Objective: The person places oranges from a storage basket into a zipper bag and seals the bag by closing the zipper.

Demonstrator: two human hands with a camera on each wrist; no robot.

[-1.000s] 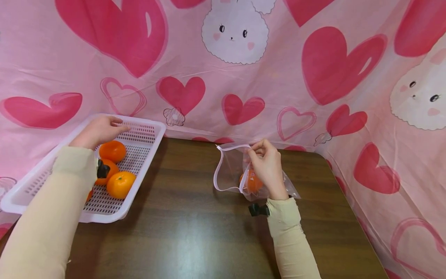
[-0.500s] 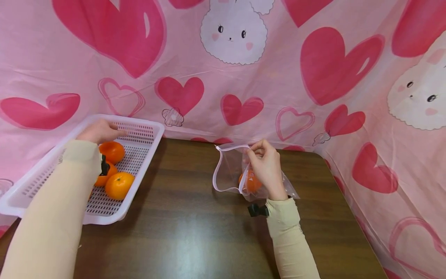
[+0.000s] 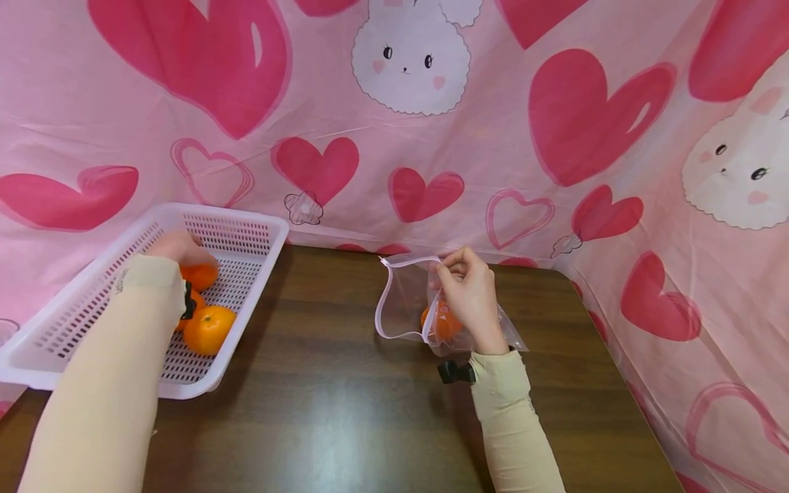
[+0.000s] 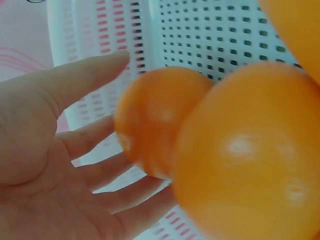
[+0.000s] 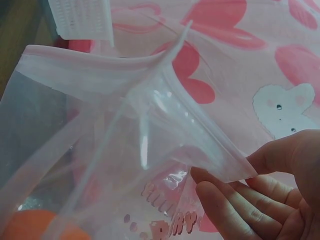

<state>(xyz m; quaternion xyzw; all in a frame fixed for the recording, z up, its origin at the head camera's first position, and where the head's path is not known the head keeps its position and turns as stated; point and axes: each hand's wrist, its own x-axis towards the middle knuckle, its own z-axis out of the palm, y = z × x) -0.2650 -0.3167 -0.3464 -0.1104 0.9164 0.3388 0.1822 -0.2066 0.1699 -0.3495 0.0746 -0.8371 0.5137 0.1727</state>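
Note:
In the head view my left hand (image 3: 177, 246) reaches into a white plastic basket (image 3: 251, 307), over an orange (image 3: 202, 275) near its back. The left wrist view shows that orange (image 4: 155, 115) beside the fingers, which lie spread along its side, while the thumb (image 4: 100, 75) stands apart above it. My right hand (image 3: 470, 291) pinches the edge of a clear zip bag (image 3: 403, 298) between thumb and fingers. The bag's mouth gapes toward the left, and an orange (image 3: 445, 320) sits inside. Pink lettering shows on the bag in the right wrist view.
Another orange (image 3: 209, 330) lies toward the basket's front, with one more partly hidden behind the left wrist. The dark wooden table (image 3: 320, 383) meets a pink heart-printed cloth (image 3: 370, 164) at the back and right.
My left hand has lowered into the basket and moved onto the back orange, covering part of it. The right hand has kept its hold on the bag.

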